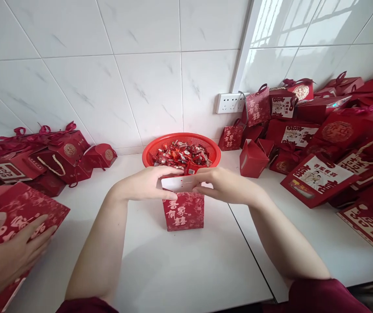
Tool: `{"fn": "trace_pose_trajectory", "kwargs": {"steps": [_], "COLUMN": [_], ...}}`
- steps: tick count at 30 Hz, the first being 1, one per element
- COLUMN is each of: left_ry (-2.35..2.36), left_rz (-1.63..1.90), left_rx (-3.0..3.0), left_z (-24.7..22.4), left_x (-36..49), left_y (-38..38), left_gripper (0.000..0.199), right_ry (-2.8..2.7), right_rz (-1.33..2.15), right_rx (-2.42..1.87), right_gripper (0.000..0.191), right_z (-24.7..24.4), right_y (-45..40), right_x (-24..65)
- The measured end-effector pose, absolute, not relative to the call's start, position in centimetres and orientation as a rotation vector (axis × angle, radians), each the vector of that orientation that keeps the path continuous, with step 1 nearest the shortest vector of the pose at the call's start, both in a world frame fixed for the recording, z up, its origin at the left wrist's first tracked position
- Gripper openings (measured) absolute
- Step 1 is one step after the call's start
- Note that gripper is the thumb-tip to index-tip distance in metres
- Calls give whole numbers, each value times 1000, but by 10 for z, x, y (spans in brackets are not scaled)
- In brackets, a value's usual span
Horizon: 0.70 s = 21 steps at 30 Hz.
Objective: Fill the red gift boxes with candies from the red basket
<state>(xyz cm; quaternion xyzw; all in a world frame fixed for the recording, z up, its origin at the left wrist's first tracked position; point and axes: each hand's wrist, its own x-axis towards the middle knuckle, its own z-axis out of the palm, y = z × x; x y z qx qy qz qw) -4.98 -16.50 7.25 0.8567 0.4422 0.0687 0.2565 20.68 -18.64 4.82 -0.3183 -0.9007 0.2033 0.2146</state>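
Observation:
A red paper gift box (185,213) with pale pink lettering stands upright on the white table in front of me. Its top is open, and a white inner face shows there. My left hand (147,183) grips the top left edge, thumb on the front and fingers behind. From the other side, my right hand (220,184) pinches the top right edge with bent fingers. Just behind the box sits a red plastic basket (149,145) with many wrapped candies (181,153) in it. Whatever is inside the box is hidden from me.
Another person's hand (13,243) rests on a large red printed bag (51,208) at the left edge. Red gift boxes (70,152) are piled at the back left. A bigger heap of boxes (336,130) fills the right. A power strip (230,103) is against the tiled wall.

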Motion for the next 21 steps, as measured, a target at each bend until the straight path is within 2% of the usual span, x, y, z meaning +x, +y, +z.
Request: {"fn": "trace_pose_trajectory", "kwargs": {"steps": [2,6,8,13,18,21], "left_ry": [1142,1081,1077,1053,1022,1020], "left_rz": [113,91,93,-9,-15,-22], "left_rx": [2303,2254,2272,2297,2251,2223], "left_z": [72,71,69,62,60,60], "left_x": [-47,-39,-34,-27,-28,-29], "left_y": [-169,-176,-178,-179,-176,-174], "left_gripper": [75,51,42,37,30,33], "right_ry": [-2345,-2008,-2117,-2319,-2616,-2770], "right_rz": [467,164,116,106,114,108], "right_rx": [-834,-1027,-1178,-1244,-1271,-1247], "right_gripper": [15,17,18,28,45,44], "right_z": [50,43,33,5,-9,-12], "right_y": [-172,-115,-77,-3,28,34], "right_x": [212,208,193,145,123,119]}}
